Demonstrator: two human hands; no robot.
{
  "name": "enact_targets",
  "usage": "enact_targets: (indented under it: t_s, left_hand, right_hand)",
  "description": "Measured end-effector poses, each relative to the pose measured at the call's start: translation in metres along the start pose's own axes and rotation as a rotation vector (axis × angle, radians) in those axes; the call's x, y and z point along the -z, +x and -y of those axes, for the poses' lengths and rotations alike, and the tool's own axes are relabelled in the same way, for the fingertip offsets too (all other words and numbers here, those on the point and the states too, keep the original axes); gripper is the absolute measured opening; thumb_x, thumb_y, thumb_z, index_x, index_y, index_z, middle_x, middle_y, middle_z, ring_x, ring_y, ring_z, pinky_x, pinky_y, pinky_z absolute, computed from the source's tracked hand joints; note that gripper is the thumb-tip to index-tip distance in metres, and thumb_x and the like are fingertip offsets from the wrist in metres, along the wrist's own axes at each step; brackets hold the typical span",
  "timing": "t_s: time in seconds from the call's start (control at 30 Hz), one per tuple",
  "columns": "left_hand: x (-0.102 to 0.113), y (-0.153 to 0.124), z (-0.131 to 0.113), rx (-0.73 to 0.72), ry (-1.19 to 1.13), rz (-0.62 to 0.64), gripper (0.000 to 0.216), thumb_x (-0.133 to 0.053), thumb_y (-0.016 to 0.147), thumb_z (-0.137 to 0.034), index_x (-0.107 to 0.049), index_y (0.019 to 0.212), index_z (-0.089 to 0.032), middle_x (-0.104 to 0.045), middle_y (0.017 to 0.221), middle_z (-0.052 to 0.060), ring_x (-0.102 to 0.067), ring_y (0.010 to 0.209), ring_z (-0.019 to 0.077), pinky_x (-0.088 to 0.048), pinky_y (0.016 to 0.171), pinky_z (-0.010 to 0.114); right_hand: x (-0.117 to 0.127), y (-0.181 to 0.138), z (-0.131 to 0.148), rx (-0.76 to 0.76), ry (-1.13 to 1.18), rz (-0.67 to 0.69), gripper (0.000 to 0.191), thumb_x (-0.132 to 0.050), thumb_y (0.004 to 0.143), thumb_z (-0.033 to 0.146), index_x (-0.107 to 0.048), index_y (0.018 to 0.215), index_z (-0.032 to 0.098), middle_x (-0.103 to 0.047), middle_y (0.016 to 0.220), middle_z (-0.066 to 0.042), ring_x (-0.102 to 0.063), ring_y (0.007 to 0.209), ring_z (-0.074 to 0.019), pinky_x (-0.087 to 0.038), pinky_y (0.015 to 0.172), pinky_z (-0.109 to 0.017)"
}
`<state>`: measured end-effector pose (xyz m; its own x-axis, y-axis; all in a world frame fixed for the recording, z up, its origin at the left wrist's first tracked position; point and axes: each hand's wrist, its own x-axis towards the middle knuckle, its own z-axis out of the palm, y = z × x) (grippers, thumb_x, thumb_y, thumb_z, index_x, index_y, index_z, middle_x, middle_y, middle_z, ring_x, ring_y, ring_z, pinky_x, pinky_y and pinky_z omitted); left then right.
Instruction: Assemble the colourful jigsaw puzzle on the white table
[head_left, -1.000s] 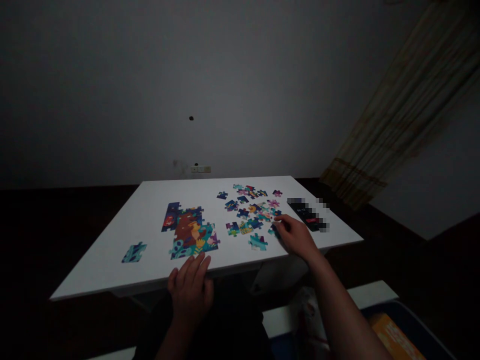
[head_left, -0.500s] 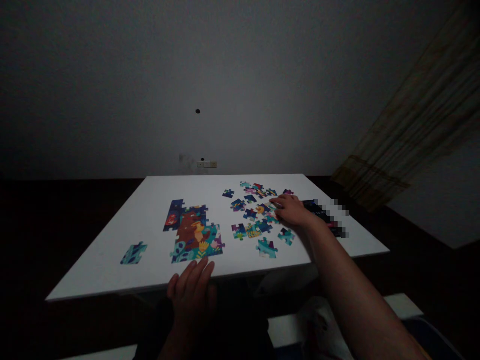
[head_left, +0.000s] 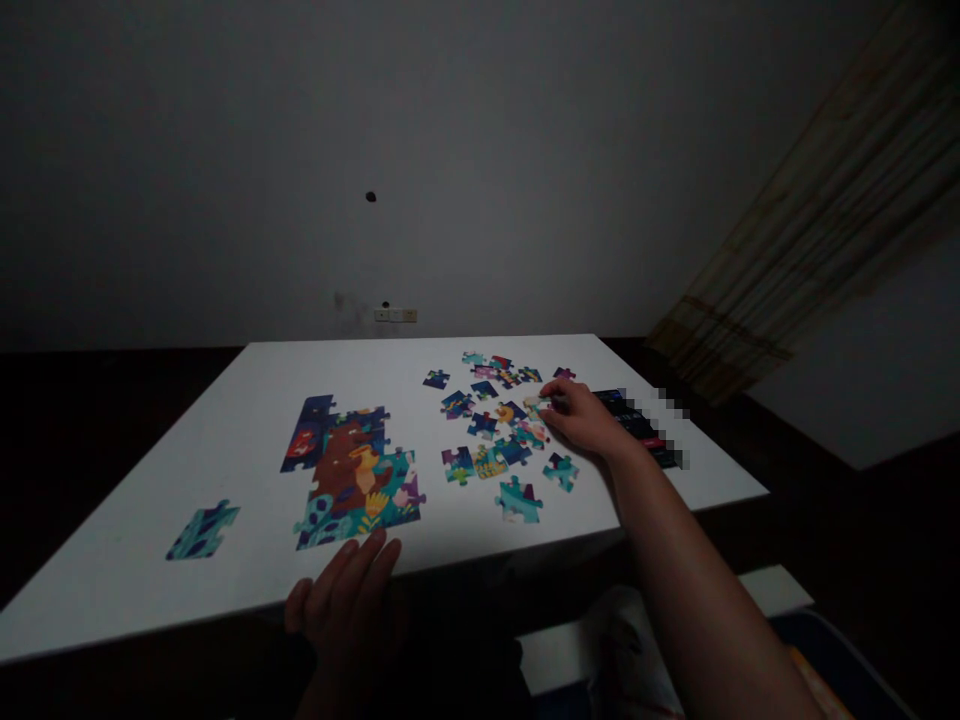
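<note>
A partly joined jigsaw picture [head_left: 351, 475] in blue, brown and teal lies on the white table [head_left: 225, 430]. Several loose pieces [head_left: 495, 420] are scattered to its right. My right hand [head_left: 581, 415] reaches over that scatter, its fingertips pinched on a pale loose piece [head_left: 535, 405]. My left hand [head_left: 345, 600] rests at the table's near edge just below the joined picture, fingers stretched out flat, holding nothing.
A small joined teal fragment [head_left: 202, 530] lies alone at the near left. A dark flat object [head_left: 637, 425] sits beside my right hand. A striped curtain [head_left: 810, 220] hangs at the right. A wall socket [head_left: 396, 315] is behind the table.
My right hand moved from the table's near right up into the loose pieces and pinched one. The view shifted, so the table now sits lower and left. The left hand stayed at the edge.
</note>
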<state>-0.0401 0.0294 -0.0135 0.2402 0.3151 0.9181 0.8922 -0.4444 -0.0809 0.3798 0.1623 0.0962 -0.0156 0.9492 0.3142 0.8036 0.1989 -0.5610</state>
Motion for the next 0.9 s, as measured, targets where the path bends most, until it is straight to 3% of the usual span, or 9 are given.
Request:
enact_targets:
  t_s: [0.1, 0.3, 0.53, 0.77, 0.9]
  left_hand:
    - [0.001, 0.001, -0.002, 0.03, 0.002, 0.006, 0.029, -0.069, 0.091, -0.024, -0.072, 0.12, -0.028, -0.083, 0.105, 0.002, -0.069, 0.103, 0.0243, -0.03, 0.112, 0.046]
    - [0.0, -0.004, -0.002, 0.011, 0.002, 0.009, 0.04, -0.073, 0.088, -0.023, -0.071, 0.127, -0.029, -0.082, 0.108, 0.003, -0.069, 0.105, 0.0254, -0.03, 0.114, 0.047]
    - [-0.003, -0.004, -0.003, 0.028, -0.012, -0.012, 0.04, -0.072, 0.088, -0.021, -0.072, 0.128, -0.024, -0.082, 0.108, 0.007, -0.067, 0.108, 0.0257, -0.028, 0.118, 0.048]
    - [0.0, -0.002, -0.007, 0.079, -0.032, 0.01, 0.042, -0.073, 0.09, -0.021, -0.07, 0.131, -0.027, -0.082, 0.111, 0.005, -0.067, 0.11, 0.0264, -0.029, 0.117, 0.048]
    - [0.002, 0.002, -0.009, 0.06, -0.025, 0.002, 0.047, -0.072, 0.09, -0.021, -0.068, 0.137, -0.026, -0.082, 0.11, 0.006, -0.067, 0.109, 0.027, -0.029, 0.118, 0.048]
  right_hand:
    - [0.001, 0.0, 0.008, 0.005, 0.043, -0.062, 0.029, -0.067, 0.088, 0.033, -0.068, 0.116, 0.026, -0.072, 0.122, -0.011, -0.068, 0.109, -0.0292, -0.052, 0.101, -0.046]
    - [0.0, 0.003, 0.016, -0.002, 0.056, -0.19, 0.025, -0.064, 0.088, 0.032, -0.069, 0.111, 0.024, -0.074, 0.105, -0.01, -0.067, 0.09, -0.0261, -0.054, 0.088, -0.043]
    - [-0.002, 0.005, 0.009, -0.003, 0.054, -0.189, 0.023, -0.064, 0.089, 0.035, -0.071, 0.109, 0.024, -0.073, 0.108, -0.009, -0.065, 0.083, -0.0227, -0.053, 0.084, -0.041]
    - [-0.005, 0.004, 0.01, -0.013, 0.049, -0.166, 0.018, -0.065, 0.089, 0.035, -0.073, 0.1, 0.022, -0.073, 0.101, -0.007, -0.065, 0.086, -0.0236, -0.052, 0.083, -0.04]
    - [-0.001, 0.0, 0.017, 0.038, 0.035, -0.122, 0.016, -0.068, 0.092, 0.036, -0.075, 0.098, 0.023, -0.071, 0.102, -0.007, -0.066, 0.094, -0.0247, -0.053, 0.091, -0.042]
